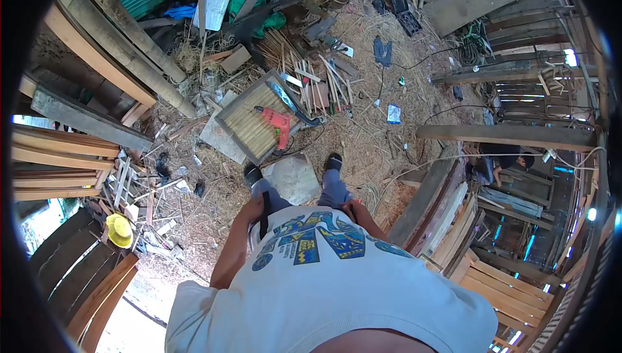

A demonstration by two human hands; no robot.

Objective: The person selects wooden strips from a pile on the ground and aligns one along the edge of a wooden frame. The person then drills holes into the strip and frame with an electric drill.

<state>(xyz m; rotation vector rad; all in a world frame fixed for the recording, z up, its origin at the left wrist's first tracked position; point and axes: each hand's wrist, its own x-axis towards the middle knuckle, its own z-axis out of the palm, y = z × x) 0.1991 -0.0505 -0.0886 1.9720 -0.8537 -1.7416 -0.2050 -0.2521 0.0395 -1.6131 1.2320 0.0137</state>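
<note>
My left hand [251, 210] is by my left thigh, touching or right beside a black strap [264, 213]. Its fingers are mostly hidden, so a grip on the strap cannot be confirmed. Near the hem of my white shirt [350, 282], my right hand [356, 211] is curled at my right hip; what it may hold is hidden. Beyond my feet, a red power tool with a pistol grip [275, 122] lies on a wooden-framed slatted panel [243, 129]. A long tool with a blue-and-silver blade and dark handle [285, 98] rests along the panel's right side.
A flat pale board [291, 179] lies between my feet. Wood scraps and shavings cover the ground. Long planks [65, 159] are stacked at left, near a yellow hard hat [119, 230]. A beam [505, 135] juts in at right, where another person [499, 162] is partly visible.
</note>
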